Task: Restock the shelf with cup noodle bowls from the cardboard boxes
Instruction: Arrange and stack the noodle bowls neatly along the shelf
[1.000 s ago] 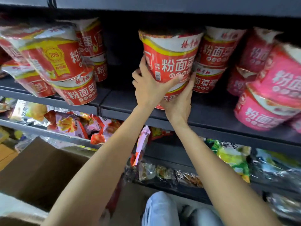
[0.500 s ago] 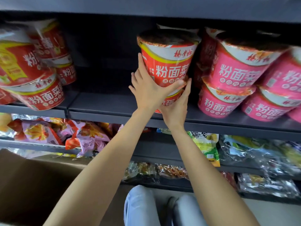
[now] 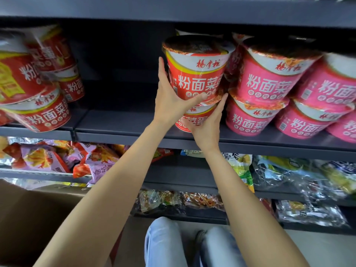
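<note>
The left hand (image 3: pixel 169 97) is wrapped round the left side of the top red bowl (image 3: pixel 196 74), fingers up its wall and thumb curled across the lower front. The right hand (image 3: pixel 207 124) cups the bottom red bowl (image 3: pixel 192 120) from the front right, fingers reaching up to the seam where the two meet. The pair stand stacked, the lower one on the shelf (image 3: pixel 123 130), the upper one leaning a little left.

Just right of the stack, touching or nearly so, are the pink bowls (image 3: pixel 269 87), two high. Well apart on the left sit more red bowls (image 3: pixel 44 114), tilted and blurred. Between them and the stack the shelf is bare and dark, so I judge restocking partly done: this stack is nearly seated, and the gap looks able to take more. The box (image 3: pixel 34 218) is low on the near left; its contents are out of view.

The bowls are tapered tubs, wider at the rim, with glossy film that catches light and flat printed lids. The shelf is matt grey metal, the box dull brown cardboard. Below lie crinkly snack bags (image 3: pixel 300 178)
</note>
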### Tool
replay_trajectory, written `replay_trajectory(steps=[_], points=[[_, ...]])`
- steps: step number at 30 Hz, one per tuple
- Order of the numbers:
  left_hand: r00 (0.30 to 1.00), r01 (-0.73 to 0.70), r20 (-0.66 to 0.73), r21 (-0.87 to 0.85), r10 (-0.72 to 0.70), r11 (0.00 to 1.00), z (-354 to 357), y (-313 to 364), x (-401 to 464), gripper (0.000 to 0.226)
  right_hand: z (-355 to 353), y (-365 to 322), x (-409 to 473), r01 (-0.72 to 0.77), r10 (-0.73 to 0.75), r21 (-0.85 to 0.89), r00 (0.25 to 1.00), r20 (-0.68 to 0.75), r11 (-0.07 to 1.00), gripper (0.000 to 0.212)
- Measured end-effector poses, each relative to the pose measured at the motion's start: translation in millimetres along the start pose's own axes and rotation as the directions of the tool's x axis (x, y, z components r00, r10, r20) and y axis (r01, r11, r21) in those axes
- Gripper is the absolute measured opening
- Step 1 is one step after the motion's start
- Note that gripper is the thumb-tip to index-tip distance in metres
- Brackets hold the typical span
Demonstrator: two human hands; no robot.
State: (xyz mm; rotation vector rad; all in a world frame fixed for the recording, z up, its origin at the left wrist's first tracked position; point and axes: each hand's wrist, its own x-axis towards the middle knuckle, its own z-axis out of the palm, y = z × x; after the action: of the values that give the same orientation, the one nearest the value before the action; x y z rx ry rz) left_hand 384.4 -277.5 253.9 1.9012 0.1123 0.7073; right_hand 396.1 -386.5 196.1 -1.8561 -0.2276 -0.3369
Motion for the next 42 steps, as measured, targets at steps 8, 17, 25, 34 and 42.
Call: replay_trajectory(steps=[8, 17, 25, 34, 42], points=[[0.984, -0.004, -0.176, 0.204, 0.041, 0.979, 22, 10, 6, 0.138, -8, -3, -1, 0.001, -0.003, -0.066, 1.000, -0.027, 0.998, 0.118], [0.954, 0.064, 0.298, -0.060, -0.043, 0.996, -17, -4, 28, 0.109, -19, 6, 5, 0.051, -0.051, -0.029, 0.999, 0.012, 0.998, 0.111], [0.992, -0.068, 0.103, -0.001, 0.068, 0.998, 5, 7, 14, 0.135, -18, 6, 6, 0.087, -0.087, -0.049, 0.996, 0.000, 0.995, 0.112], [0.998, -0.043, -0.041, 0.051, 0.045, 0.998, -1, -3, 16, 0.130, 17, -15, 0, -0.058, 0.017, -0.252, 0.987, -0.162, 0.966, 0.145], [0.988, -0.059, -0.133, 0.118, 0.075, 0.991, 6, -2, 11, 0.129, 23, -7, -2, -0.058, 0.017, -0.182, 0.976, -0.217, 0.982, 0.131]])
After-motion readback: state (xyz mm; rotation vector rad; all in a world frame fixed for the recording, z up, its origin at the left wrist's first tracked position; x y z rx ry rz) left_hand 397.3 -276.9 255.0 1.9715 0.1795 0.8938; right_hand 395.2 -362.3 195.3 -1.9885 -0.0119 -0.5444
